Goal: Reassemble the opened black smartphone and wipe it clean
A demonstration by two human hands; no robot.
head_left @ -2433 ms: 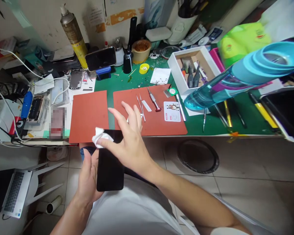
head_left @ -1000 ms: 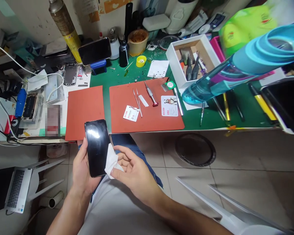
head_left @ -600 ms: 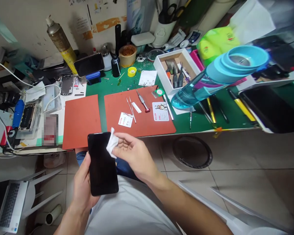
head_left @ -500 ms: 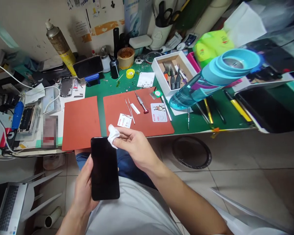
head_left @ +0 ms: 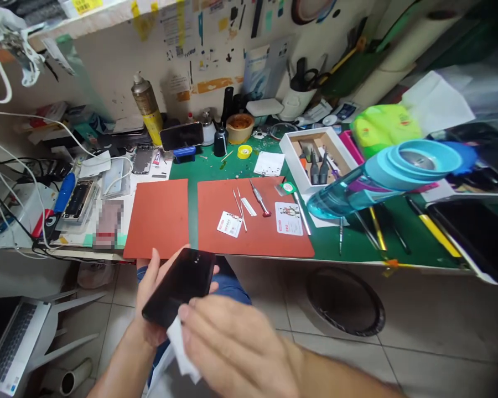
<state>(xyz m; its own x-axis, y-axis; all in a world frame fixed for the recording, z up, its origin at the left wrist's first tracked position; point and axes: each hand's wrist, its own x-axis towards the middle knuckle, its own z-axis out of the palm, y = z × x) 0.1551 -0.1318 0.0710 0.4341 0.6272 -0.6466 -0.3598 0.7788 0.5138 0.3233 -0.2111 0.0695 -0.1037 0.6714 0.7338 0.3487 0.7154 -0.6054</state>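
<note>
A black smartphone [head_left: 182, 282] lies tilted in my left hand [head_left: 149, 298], its dark glossy face turned up. The left fingers support it from underneath, with fingertips showing past its right edge and the thumb raised along its left. My right hand [head_left: 240, 342] pinches a crumpled white tissue [head_left: 181, 351] against the phone's lower edge. Part of the tissue hangs below the fingers, and the right hand is slightly smeared by motion. Both hands are over my lap, in front of the table's edge.
On the green table [head_left: 193, 215] lie two orange mats [head_left: 157, 215], one bearing a screwdriver [head_left: 260, 198], tweezers [head_left: 239, 210] and cards. A tall blue water bottle [head_left: 357, 188] stands at the right by a white tool box [head_left: 290, 157]. A black-rimmed bin [head_left: 346, 301] sits on the floor.
The phone has tilted clockwise in my left hand. My right hand has moved down from the phone's top corner to its lower edge with the tissue. The view has shifted.
</note>
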